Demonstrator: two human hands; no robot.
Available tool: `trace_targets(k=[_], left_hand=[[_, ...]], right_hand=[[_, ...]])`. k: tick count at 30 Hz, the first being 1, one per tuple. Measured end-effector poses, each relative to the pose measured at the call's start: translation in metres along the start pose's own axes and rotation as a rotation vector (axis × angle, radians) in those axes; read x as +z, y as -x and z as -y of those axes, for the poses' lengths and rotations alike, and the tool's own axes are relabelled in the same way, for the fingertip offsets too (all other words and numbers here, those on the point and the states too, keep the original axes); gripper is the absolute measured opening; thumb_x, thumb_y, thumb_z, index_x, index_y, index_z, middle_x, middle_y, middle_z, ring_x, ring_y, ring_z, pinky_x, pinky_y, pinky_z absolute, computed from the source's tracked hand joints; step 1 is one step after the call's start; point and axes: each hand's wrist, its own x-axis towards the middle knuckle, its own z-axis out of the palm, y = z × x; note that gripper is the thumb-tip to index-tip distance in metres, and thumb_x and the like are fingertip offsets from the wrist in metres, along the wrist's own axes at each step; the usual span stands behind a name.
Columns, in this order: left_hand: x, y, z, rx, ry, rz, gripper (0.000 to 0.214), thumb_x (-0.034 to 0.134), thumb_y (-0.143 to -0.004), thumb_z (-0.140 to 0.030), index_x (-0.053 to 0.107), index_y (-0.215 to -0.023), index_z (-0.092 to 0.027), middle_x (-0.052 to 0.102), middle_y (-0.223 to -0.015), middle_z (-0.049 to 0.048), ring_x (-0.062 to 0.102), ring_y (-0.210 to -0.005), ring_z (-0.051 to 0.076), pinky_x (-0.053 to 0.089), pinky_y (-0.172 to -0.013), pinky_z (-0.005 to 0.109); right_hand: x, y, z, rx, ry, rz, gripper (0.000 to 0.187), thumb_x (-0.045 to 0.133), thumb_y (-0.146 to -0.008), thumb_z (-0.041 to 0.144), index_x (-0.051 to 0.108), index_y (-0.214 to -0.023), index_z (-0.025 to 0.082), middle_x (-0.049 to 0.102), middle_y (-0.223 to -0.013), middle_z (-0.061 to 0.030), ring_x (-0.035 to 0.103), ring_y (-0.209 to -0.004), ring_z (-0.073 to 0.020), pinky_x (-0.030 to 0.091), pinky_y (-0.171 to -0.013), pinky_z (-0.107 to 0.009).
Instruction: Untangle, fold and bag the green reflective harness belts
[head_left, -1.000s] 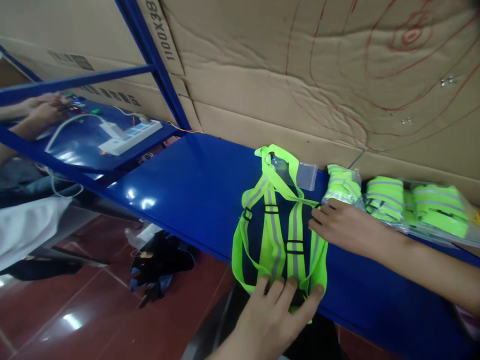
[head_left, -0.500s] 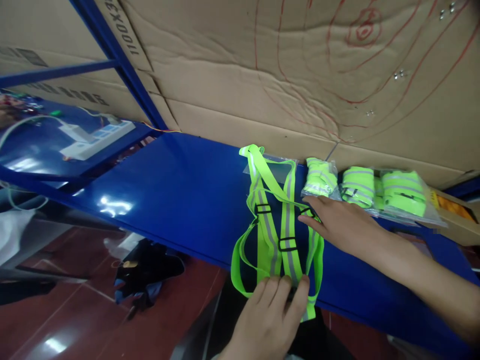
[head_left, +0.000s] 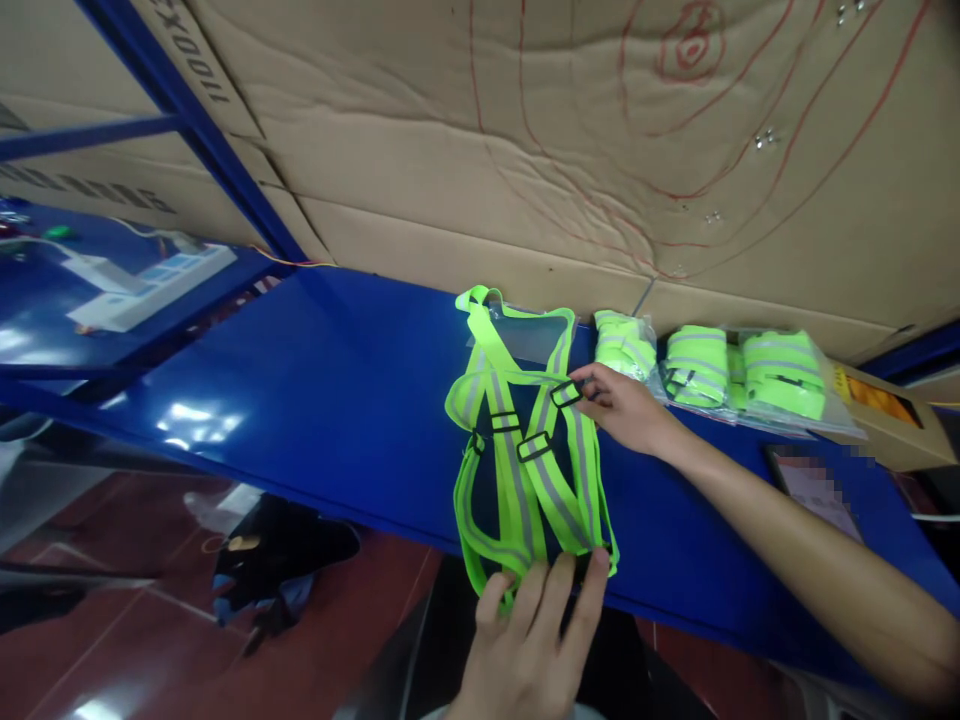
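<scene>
A neon-yellow reflective vest (head_left: 508,495) of elastic straps with grey stripes and black buckles lies spread on the blue table, its lower end at the front edge. My left hand (head_left: 536,620) is closed over that lower end, fingers bent around the straps, with the thumb side to the right. At the vest's right side, my right hand (head_left: 619,400) pinches a strap beside a black buckle (head_left: 566,394). Under the vest's top loop lies a clear plastic bag (head_left: 525,337). Part of the lower band is hidden by my left fingers.
Several bagged neon-yellow rolls (head_left: 697,365) line the back of the blue table (head_left: 322,390), against a cardboard wall (head_left: 420,180). A cardboard box (head_left: 900,425) and a dark flat tablet-like object (head_left: 814,485) are at right. A white power strip (head_left: 154,290) lies on the left table.
My right hand has turned and now grips the strap by the buckle, where it was laid over it before. The vest's straps have shifted and spread. The view has moved slightly right.
</scene>
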Motion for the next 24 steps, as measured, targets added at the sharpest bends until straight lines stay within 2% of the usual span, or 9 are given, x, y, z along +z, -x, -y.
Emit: trace_targets(k=[3,5,8,9,11,13,17,21,24], left_hand=[[-0.003,0.002,0.003,0.043,0.04,0.0,0.044,0.046,-0.101,-0.01,0.073,-0.133,-0.024,0.076,-0.106,0.0033,0.064,-0.094,0.016,0.038,-0.089,0.037],[-0.003,0.0,0.004,0.064,0.045,0.007,0.045,0.05,-0.098,-0.008,0.073,-0.132,-0.024,0.076,-0.106,0.0031,0.065,-0.095,0.016,0.038,-0.091,0.036],[-0.002,-0.003,0.002,0.068,0.039,-0.009,0.042,0.049,-0.099,-0.012,0.075,-0.129,-0.025,0.075,-0.105,0.0034,0.064,-0.097,0.015,0.037,-0.099,0.034],[-0.001,-0.004,0.001,0.054,0.037,-0.025,0.041,0.048,-0.1,-0.014,0.076,-0.128,-0.026,0.075,-0.104,0.0031,0.064,-0.097,0.014,0.036,-0.103,0.033],[-0.001,-0.003,-0.002,0.026,0.053,-0.028,0.041,0.047,-0.101,-0.015,0.076,-0.127,-0.028,0.072,-0.1,0.0029,0.063,-0.097,0.014,0.032,-0.112,0.032],[-0.001,-0.001,-0.005,0.041,0.103,0.03,0.043,0.046,-0.101,-0.014,0.074,-0.13,-0.028,0.069,-0.096,0.0039,0.062,-0.096,0.016,0.033,-0.115,0.035],[-0.001,0.003,-0.006,0.123,0.181,0.09,0.044,0.045,-0.103,-0.02,0.07,-0.138,-0.024,0.065,-0.095,0.0061,0.06,-0.093,0.02,0.041,-0.105,0.037],[0.004,0.005,0.0,0.141,0.139,0.083,0.045,0.047,-0.102,-0.017,0.069,-0.14,-0.024,0.068,-0.106,0.0073,0.061,-0.103,0.021,0.041,-0.106,0.038],[0.011,0.006,0.005,0.155,0.105,0.071,0.046,0.048,-0.1,-0.017,0.068,-0.141,-0.025,0.07,-0.109,0.0073,0.062,-0.105,0.021,0.042,-0.107,0.039]], right_hand=[[0.003,0.007,0.002,-0.011,0.003,0.018,0.033,0.056,-0.095,0.021,0.058,-0.127,0.021,0.072,-0.095,-0.0031,0.071,-0.077,-0.0179,0.06,-0.071,-0.034],[0.001,0.014,0.013,-0.059,0.051,-0.023,0.04,0.062,-0.093,0.021,0.058,-0.133,0.021,0.074,-0.109,-0.0096,0.072,-0.096,-0.0252,0.059,-0.086,-0.044],[-0.001,0.027,0.041,-0.346,0.179,-0.139,0.041,0.058,-0.096,0.016,0.061,-0.137,0.021,0.068,-0.133,-0.0155,0.062,-0.127,-0.0316,0.05,-0.106,-0.053],[0.001,0.032,0.051,-0.482,0.218,-0.111,0.041,0.053,-0.097,0.012,0.063,-0.136,0.022,0.069,-0.133,-0.0144,0.061,-0.128,-0.0297,0.049,-0.108,-0.052],[0.009,0.042,0.066,-0.705,0.31,0.095,0.045,0.052,-0.095,0.005,0.067,-0.134,0.02,0.074,-0.126,-0.0128,0.066,-0.122,-0.026,0.051,-0.106,-0.046],[0.022,0.049,0.071,-0.783,0.448,0.289,0.042,0.058,-0.093,0.006,0.069,-0.133,0.013,0.075,-0.127,-0.0162,0.069,-0.121,-0.0269,0.051,-0.106,-0.044],[0.044,0.047,0.062,-0.68,0.69,0.299,0.046,0.053,-0.107,0.03,0.063,-0.14,0.001,0.065,-0.144,-0.025,0.062,-0.136,-0.0347,0.043,-0.118,-0.054],[0.052,0.026,0.046,-0.544,0.703,0.263,0.075,0.052,-0.105,0.057,0.047,-0.156,0.002,0.048,-0.16,-0.0249,0.048,-0.149,-0.0383,0.037,-0.123,-0.058],[0.053,0.011,0.032,-0.548,0.636,0.235,0.084,0.053,-0.102,0.064,0.039,-0.162,0.007,0.04,-0.166,-0.0222,0.039,-0.155,-0.038,0.033,-0.127,-0.058]])
